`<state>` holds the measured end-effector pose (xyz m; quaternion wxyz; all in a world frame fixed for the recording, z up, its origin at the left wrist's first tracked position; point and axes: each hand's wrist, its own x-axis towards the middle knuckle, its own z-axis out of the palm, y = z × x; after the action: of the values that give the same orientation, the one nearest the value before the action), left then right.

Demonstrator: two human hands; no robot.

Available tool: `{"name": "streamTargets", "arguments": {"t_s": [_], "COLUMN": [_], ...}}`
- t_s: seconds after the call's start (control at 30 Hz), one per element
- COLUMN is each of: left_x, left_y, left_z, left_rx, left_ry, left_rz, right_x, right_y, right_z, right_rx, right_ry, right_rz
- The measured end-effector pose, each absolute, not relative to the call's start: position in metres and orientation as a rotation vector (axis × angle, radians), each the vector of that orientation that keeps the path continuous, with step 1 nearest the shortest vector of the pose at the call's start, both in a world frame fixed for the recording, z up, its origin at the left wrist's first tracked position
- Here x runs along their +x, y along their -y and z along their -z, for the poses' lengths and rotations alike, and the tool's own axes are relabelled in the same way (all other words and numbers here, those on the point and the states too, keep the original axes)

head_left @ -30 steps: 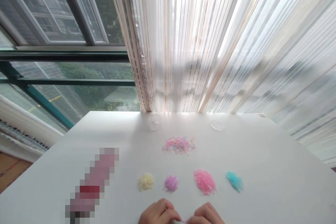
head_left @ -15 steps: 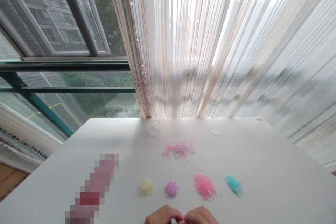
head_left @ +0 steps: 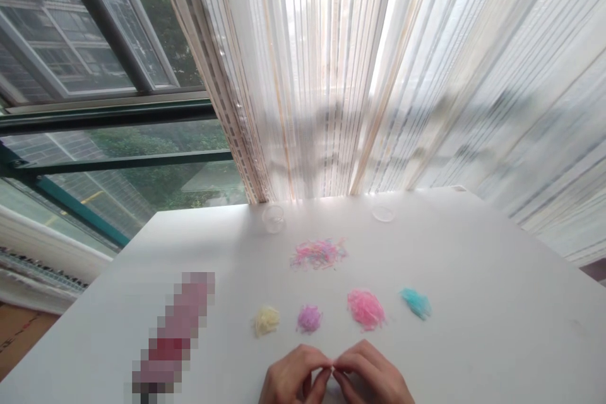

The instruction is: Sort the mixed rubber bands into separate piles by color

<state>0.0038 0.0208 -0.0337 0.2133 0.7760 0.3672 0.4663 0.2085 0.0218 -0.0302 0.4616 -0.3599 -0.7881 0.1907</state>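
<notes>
Pink strands lie just beyond the near-touching fingertips, to their right, and purple strands beyond to their left, apparently set apart by colour, while the left hand and right hand pinch closed (whether on anything, I cannot tell).

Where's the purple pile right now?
In the head view, the purple pile sits on the table between the yellow pile and the pink pile.

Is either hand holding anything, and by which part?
Cannot tell: the left hand and right hand pinch close together; anything held is hidden or too small.
</notes>
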Motion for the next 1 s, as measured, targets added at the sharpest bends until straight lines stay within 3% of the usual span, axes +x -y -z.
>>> {"name": "streamTargets", "arguments": {"t_s": [0.6, 0.7, 1.0], "left_x": [0.007, 0.004, -0.002], "left_y": [-0.017, -0.027, -0.088], "left_z": [0.004, -0.027, -0.174], "left_rx": [2.006, 2.028, 2.162], "left_ry": [-1.051, -0.993, -0.833], "left_rz": [-1.341, -1.354, -1.475], "right_x": [0.210, 0.211, 0.201], "right_y": [-0.020, -0.030, -0.094], "right_z": [0.001, -0.030, -0.169], "right_rx": [-0.914, -0.864, -0.644], "right_ry": [1.842, 1.868, 1.881], "right_rz": [-0.600, -0.585, -0.271]}}
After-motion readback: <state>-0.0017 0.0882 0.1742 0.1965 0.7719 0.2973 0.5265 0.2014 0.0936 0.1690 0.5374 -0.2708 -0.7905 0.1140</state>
